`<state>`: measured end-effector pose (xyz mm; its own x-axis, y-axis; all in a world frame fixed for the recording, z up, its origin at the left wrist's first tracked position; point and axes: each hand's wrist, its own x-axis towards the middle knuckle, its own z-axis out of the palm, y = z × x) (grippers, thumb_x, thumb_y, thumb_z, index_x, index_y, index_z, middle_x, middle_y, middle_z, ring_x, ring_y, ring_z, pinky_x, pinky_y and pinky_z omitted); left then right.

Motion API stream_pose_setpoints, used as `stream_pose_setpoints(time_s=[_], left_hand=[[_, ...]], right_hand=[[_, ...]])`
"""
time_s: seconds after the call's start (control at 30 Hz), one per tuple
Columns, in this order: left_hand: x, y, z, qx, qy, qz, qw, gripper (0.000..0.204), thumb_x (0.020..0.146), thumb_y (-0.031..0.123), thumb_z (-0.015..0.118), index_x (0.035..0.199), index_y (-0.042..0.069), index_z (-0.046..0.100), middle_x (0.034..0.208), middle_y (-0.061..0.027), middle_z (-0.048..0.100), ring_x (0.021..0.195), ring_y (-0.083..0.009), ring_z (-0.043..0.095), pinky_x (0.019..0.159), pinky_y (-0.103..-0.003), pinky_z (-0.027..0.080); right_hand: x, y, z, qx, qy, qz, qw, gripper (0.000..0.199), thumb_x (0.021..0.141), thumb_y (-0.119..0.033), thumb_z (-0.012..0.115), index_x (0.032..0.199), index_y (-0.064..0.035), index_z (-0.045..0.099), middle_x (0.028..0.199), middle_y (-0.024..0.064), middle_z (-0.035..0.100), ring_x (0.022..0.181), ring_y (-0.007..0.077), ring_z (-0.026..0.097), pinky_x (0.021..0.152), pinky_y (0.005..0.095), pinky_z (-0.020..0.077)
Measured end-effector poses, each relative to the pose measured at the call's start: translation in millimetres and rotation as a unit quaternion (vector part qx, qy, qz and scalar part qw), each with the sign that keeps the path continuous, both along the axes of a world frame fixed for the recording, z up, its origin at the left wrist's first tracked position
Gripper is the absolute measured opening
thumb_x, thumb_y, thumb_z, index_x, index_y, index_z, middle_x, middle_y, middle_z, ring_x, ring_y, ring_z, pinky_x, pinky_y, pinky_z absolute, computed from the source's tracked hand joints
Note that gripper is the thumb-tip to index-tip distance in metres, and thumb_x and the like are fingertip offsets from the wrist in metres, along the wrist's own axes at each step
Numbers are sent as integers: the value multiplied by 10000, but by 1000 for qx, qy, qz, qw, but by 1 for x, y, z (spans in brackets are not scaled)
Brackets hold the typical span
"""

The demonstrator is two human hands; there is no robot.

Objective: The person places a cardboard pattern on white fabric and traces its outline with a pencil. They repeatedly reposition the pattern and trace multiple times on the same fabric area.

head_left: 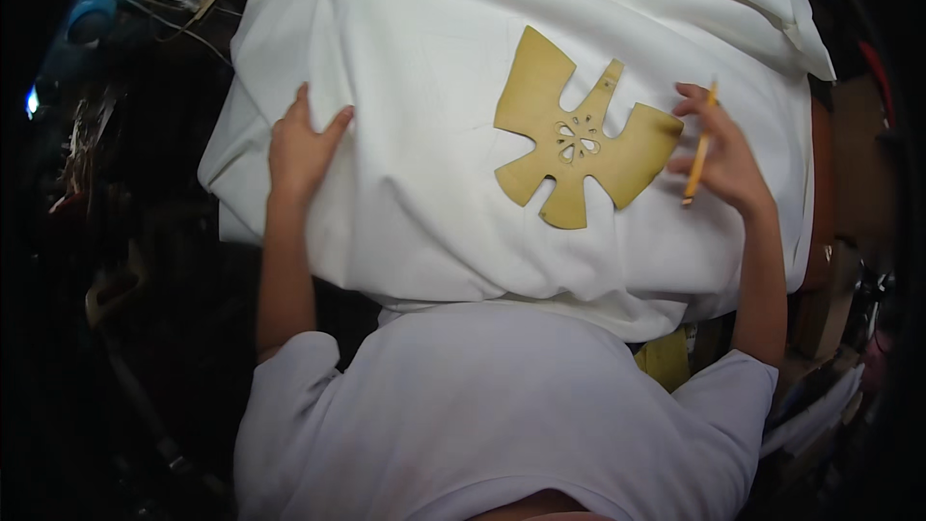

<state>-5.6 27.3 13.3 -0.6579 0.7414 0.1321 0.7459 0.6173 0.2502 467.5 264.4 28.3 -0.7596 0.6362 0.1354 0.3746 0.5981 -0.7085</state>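
Observation:
A large sheet of white material (415, 222), fabric or soft leather, is spread in front of me with loose folds. On it, right of the middle, lies a flat mustard-yellow pattern template (540, 87) with several flared lobes and small petal-shaped holes at its centre. Faint outlines are drawn on the white sheet to the left of the template. My left hand (301, 154) rests on the sheet's left part, thumb and fingers apart, holding nothing. Just beyond the template's right lobe, my right hand (723, 159) holds a yellow pencil (701, 150) between its fingers.
A blue cylindrical object (94, 12) and some thin cords are at the far left, among dark clutter. Below the sheet's right part, a yellow piece (666, 359) shows beside my sleeve. Brown boards or boxes (858, 154) stand along the right side.

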Motion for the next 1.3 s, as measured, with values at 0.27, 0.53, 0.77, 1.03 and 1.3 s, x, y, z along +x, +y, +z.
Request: stream_pose_setpoints(time_s=[0.27, 0.53, 0.77, 1.03, 1.3], left_hand=[[-15, -2, -47, 115, 76, 33, 990, 469, 888, 171, 636, 1341, 77, 557, 1133, -178, 631, 1030, -376, 611, 901, -458, 497], [-96, 1, -69, 123, 165, 9, 979, 365, 930, 116, 513, 1285, 130, 600, 1145, -163, 608, 981, -390, 638, 848, -469, 520], [-183, -18, -31, 67, 212, 62, 973, 337, 972, 197, 492, 1286, 146, 602, 1219, -145, 601, 1061, -385, 626, 871, -497, 512], [-258, 3, -15, 66, 207, 167, 962, 317, 987, 291, 504, 1225, 127, 636, 1190, -163, 630, 1082, -401, 626, 877, -509, 514], [-300, 27, -15, 169, 175, 193, 950, 388, 960, 293, 527, 1265, 78, 634, 1204, -215, 648, 1089, -412, 629, 915, -502, 503]], right_hand=[[-66, -32, 27, 42, -283, 63, 956, 775, 522, -127, 894, 1200, -59, 524, 1482, 212, 436, 1369, 375, 424, 1151, 401, 345], [-40, -72, -29, 306, -164, 67, 935, 489, 800, -112, 706, 1259, -90, 539, 1222, 176, 640, 996, 337, 654, 824, 394, 544], [-3, -16, -53, 103, 162, -288, 938, 340, 1055, -329, 495, 925, -37, 610, 681, -21, 506, 617, 78, 447, 574, 255, 402], [-23, 65, -97, 88, 201, -278, 935, 324, 1048, -297, 512, 905, -10, 556, 759, 4, 508, 745, 78, 438, 681, 239, 399], [-107, 172, -101, 191, 291, -346, 871, 283, 1013, -254, 513, 896, -7, 590, 795, 113, 605, 772, 198, 543, 722, 355, 462]])
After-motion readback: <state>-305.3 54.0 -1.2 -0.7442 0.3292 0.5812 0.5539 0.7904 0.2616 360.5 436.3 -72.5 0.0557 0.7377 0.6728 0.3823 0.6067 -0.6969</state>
